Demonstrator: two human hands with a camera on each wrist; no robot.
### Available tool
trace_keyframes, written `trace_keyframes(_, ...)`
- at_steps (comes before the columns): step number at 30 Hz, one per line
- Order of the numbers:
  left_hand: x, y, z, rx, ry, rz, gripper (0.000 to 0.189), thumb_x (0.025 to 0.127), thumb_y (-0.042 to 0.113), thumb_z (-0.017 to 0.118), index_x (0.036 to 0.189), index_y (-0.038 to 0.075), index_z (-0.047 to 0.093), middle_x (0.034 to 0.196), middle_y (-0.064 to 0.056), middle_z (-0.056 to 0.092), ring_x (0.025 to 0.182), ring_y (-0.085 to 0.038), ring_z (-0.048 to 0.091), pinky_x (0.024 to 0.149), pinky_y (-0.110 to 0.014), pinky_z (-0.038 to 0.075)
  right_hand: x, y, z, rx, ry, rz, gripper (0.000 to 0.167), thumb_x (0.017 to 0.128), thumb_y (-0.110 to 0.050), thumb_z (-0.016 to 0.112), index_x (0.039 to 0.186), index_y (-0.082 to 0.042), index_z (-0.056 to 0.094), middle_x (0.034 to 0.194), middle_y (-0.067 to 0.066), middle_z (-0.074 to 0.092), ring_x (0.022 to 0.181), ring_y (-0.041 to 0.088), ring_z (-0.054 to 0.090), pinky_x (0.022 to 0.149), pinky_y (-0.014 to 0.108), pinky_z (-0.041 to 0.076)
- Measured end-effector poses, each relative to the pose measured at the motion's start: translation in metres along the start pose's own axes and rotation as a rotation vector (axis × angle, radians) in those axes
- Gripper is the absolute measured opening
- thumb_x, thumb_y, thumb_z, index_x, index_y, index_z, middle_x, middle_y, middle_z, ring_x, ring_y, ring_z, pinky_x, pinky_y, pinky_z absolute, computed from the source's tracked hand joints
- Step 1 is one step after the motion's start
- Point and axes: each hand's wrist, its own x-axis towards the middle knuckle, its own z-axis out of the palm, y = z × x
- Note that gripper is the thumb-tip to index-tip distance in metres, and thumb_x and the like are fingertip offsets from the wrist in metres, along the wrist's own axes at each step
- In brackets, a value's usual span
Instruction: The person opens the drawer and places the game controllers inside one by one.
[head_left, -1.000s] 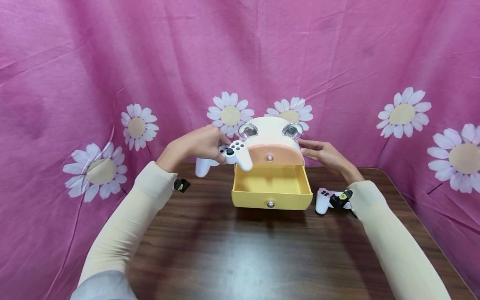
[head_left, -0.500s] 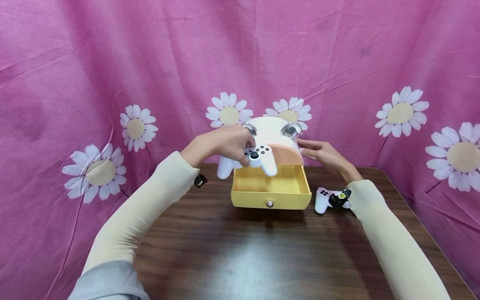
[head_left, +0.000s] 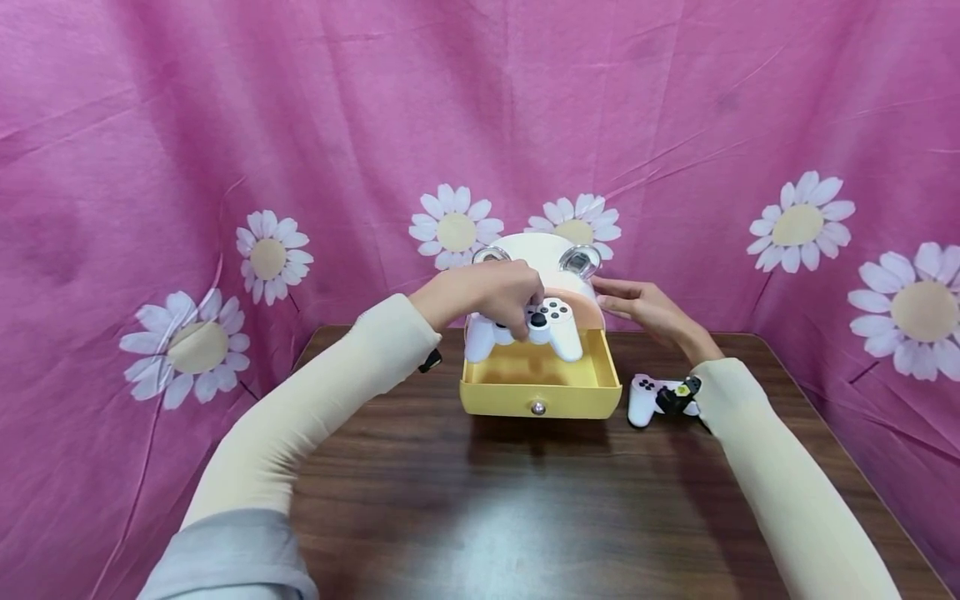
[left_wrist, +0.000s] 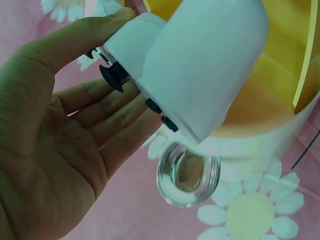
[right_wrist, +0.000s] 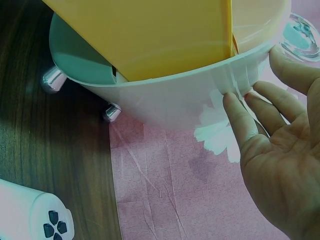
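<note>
My left hand pinches a white game controller between thumb and fingers, holding it above the pulled-out yellow drawer. The left wrist view shows the thumb on one side of the controller and the fingers across its button side. The drawer belongs to a small white cabinet with round silver trims on top and a peach upper drawer, partly hidden by the controller. My right hand touches the cabinet's right side, fingers mostly straight against the white wall in the right wrist view.
A second white controller lies on the brown wooden table, right of the drawer and partly behind my right wrist. A pink cloth with daisies hangs behind and at both sides. The cabinet stands on short silver feet.
My left hand has carried the controller rightward, from the cabinet's left side to over the open drawer. The right hand stays against the cabinet's side.
</note>
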Motion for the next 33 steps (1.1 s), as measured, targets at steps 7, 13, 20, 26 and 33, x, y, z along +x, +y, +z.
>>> trace_keyframes(7, 0.014, 0.009, 0.013, -0.027, -0.055, 0.019, 0.029, 0.079, 0.021, 0.088, 0.074, 0.018, 0.06, 0.073, 0.006, 0.057, 0.067, -0.01, 0.056, 0.06, -0.023, 0.047, 0.0, 0.0, -0.001, -0.007, -0.003, 0.002, 0.069, 0.104, -0.031, 0.071, 0.163, -0.01, 0.043, 0.172, 0.013, 0.037, 0.16, 0.033, 0.034, 0.131, 0.055, 0.029)
trace_keyframes(13, 0.024, 0.015, 0.024, -0.027, -0.084, 0.026, 0.033, 0.079, 0.02, 0.089, 0.073, 0.018, 0.057, 0.074, 0.005, 0.056, 0.069, -0.011, 0.058, 0.062, -0.023, 0.048, -0.001, 0.0, -0.001, -0.02, -0.003, 0.005, 0.068, 0.105, -0.031, 0.07, 0.163, -0.01, 0.042, 0.173, 0.013, 0.036, 0.16, 0.034, 0.033, 0.131, 0.055, 0.029)
trace_keyframes(20, 0.03, 0.018, 0.036, 0.041, -0.041, 0.052, 0.029, 0.078, 0.021, 0.091, 0.078, 0.016, 0.062, 0.074, 0.007, 0.059, 0.076, -0.013, 0.061, 0.069, -0.024, 0.05, -0.001, 0.001, -0.001, -0.009, 0.001, 0.002, 0.068, 0.105, -0.032, 0.07, 0.163, -0.011, 0.044, 0.172, 0.012, 0.037, 0.16, 0.033, 0.034, 0.131, 0.055, 0.029)
trace_keyframes(26, 0.032, 0.018, 0.051, 0.163, -0.031, 0.043, 0.026, 0.08, 0.026, 0.09, 0.092, 0.016, 0.069, 0.092, 0.006, 0.069, 0.085, -0.012, 0.065, 0.078, -0.025, 0.055, 0.0, 0.001, -0.001, -0.031, -0.001, -0.002, 0.068, 0.105, -0.033, 0.07, 0.163, -0.011, 0.043, 0.172, 0.014, 0.036, 0.161, 0.036, 0.03, 0.131, 0.058, 0.028)
trace_keyframes(33, 0.037, 0.014, 0.07, 0.235, -0.045, 0.068, 0.028, 0.084, 0.033, 0.086, 0.094, 0.014, 0.068, 0.097, 0.0, 0.069, 0.087, -0.015, 0.06, 0.081, -0.031, 0.057, 0.001, 0.0, 0.0, -0.031, -0.011, -0.006, 0.069, 0.105, -0.033, 0.069, 0.164, -0.01, 0.041, 0.172, 0.014, 0.036, 0.159, 0.036, 0.034, 0.129, 0.056, 0.032)
